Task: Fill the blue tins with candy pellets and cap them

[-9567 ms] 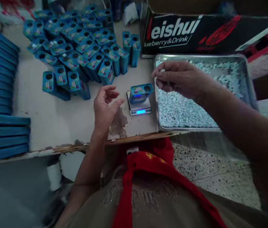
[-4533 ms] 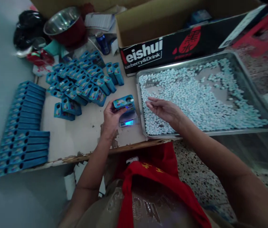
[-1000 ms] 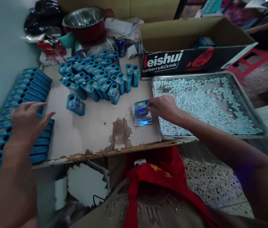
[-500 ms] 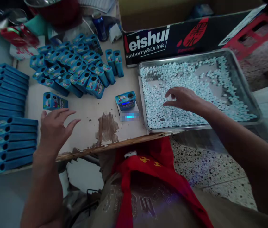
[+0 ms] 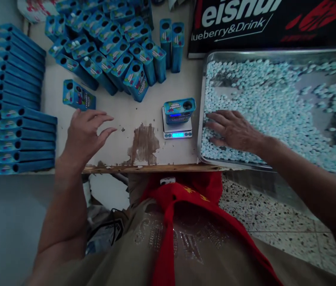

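Observation:
My right hand (image 5: 233, 131) is down among the pale blue and white candies (image 5: 263, 103) in the metal tray (image 5: 201, 119), near its left side. Its fingers are spread, and nothing shows in them. On a small digital scale (image 5: 177, 134) with a lit display stands a blue candy box (image 5: 179, 112), its round top hole uncovered. My left hand (image 5: 89, 133) is raised over the table at the left, thumb and fingers apart and holding nothing. Just beyond its fingertips is a single blue candy box (image 5: 78, 95), tilted on the table.
Blue boxes with round holes are stacked in rows (image 5: 16, 115) at the left edge. Several more stand in a cluster (image 5: 108, 47) at the back. A black carton (image 5: 245, 28) lies behind the tray. The table's worn front edge (image 5: 156, 168) runs before my body.
My right hand has lowered into the candies, its fingers spreading from a curled shape. My left hand keeps its open shape near the lone box. The view has tilted downward.

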A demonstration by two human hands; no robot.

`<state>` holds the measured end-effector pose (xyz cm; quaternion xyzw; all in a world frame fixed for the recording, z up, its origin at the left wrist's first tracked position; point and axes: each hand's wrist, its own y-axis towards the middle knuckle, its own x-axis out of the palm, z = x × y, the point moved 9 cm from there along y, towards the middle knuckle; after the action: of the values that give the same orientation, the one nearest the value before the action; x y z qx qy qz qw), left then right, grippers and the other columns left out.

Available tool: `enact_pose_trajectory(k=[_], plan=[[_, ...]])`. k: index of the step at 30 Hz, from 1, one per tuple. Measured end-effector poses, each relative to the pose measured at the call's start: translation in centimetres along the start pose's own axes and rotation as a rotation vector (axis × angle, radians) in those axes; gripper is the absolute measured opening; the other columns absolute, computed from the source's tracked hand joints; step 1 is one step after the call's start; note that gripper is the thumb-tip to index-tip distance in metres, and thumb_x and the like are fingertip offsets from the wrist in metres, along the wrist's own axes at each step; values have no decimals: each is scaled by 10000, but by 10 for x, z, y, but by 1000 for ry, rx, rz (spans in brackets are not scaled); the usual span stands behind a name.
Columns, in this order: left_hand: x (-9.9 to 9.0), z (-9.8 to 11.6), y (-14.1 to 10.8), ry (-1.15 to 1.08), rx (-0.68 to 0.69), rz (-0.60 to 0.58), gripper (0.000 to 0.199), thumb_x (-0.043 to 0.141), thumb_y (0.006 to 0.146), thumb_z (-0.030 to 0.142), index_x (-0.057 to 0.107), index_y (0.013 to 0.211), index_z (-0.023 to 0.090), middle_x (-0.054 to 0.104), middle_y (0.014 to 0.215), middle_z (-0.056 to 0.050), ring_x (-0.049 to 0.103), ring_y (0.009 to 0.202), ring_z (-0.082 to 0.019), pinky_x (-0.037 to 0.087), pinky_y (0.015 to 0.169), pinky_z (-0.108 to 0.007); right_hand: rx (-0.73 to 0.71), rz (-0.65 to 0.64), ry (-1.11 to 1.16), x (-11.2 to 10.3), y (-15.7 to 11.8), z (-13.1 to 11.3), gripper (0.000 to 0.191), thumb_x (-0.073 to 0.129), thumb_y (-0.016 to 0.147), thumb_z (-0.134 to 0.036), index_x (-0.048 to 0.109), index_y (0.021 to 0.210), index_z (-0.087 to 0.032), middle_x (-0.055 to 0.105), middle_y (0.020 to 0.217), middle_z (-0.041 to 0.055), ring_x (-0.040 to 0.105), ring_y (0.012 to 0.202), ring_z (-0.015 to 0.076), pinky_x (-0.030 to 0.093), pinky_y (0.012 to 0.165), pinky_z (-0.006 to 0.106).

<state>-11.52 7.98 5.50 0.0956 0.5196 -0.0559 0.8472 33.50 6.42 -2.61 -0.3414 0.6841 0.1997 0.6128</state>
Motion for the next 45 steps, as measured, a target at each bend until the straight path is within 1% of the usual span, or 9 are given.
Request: enact_pose_trajectory(k=[6, 10, 13, 18, 25, 31, 36, 41, 45], plan=[[24, 10, 5, -94, 75, -3, 639, 767, 969, 930, 902, 1174, 340, 874, 1334, -109, 797, 1330, -417, 469, 1236, -626, 274, -209, 126, 2, -16, 9, 62, 616, 1104, -274, 620, 1043, -284, 800, 1239, 200, 671, 1055, 359, 412, 848, 466], [39, 27, 11, -123, 158, 30, 428, 893, 952, 777, 873, 1117, 382, 879, 1286, -64, 791, 1298, -402, 527, 1285, -632, 720, 129, 523, -25, -41, 49, 160, 684, 1018, -208, 561, 949, -284, 639, 826, 57, 557, 740, 245, 369, 761, 421], [42, 34, 14, -180, 158, 53, 326, 990, 910, 609, 865, 1114, 387, 875, 1263, -45, 786, 1320, -411, 551, 1307, -619, 1017, 440, 1089, -29, -63, 71, 219, 713, 1020, -219, 548, 892, -285, 525, 774, 7, 463, 663, 186, 332, 689, 402], [50, 51, 14, -309, 104, 150, 442, 1023, 919, 400, 826, 1309, 336, 863, 1262, -51, 834, 1231, -333, 661, 1177, -489, 1172, 556, 1569, -31, -61, 62, 551, 340, 1242, -274, 517, 720, -246, 506, 767, 21, 336, 607, 128, 217, 642, 432], [118, 90, 27, -504, -9, 222, 964, 1114, 714, 111, 659, 1536, 326, 827, 1430, -87, 808, 1328, -340, 676, 1153, -509, 981, 555, 1402, -45, -35, 53, 494, 189, 1224, -232, 299, 745, -278, 283, 735, -88, 103, 621, 143, 203, 695, 425], [148, 114, 50, -643, 8, 282, 880, 1119, 766, 124, 683, 1497, 345, 775, 1507, -98, 789, 1407, -357, 675, 1221, -567, 687, 693, 1099, -51, -14, 65, 719, 211, 1209, -728, 705, 965, -266, 641, 927, 78, 267, 684, 189, 236, 682, 363], [143, 132, 67, -680, 41, 238, 521, 1040, 873, 166, 782, 1302, 307, 840, 1233, -29, 843, 1126, -269, 717, 1042, -417, 571, 690, 1087, -69, 18, 55, 760, 177, 1194, -783, 732, 1076, -278, 652, 998, 113, 403, 743, 231, 320, 673, 367], [112, 185, 83, -582, 208, 228, 527, 1081, 844, 204, 797, 1277, 302, 856, 1274, -35, 835, 1172, -289, 684, 1088, -433, 528, 761, 953, -126, 47, 37, 624, 568, 1086, -915, 755, 1166, -325, 638, 965, 91, 580, 850, 284, 448, 683, 390], [110, 222, 94, -566, 273, 207, 505, 1086, 829, 208, 814, 1246, 286, 875, 1258, -44, 841, 1189, -314, 681, 1067, -445, 539, 848, 883, -150, 52, 29, 703, 548, 1086, -976, 751, 1200, -312, 643, 1045, 107, 704, 1005, 320, 555, 748, 400]])
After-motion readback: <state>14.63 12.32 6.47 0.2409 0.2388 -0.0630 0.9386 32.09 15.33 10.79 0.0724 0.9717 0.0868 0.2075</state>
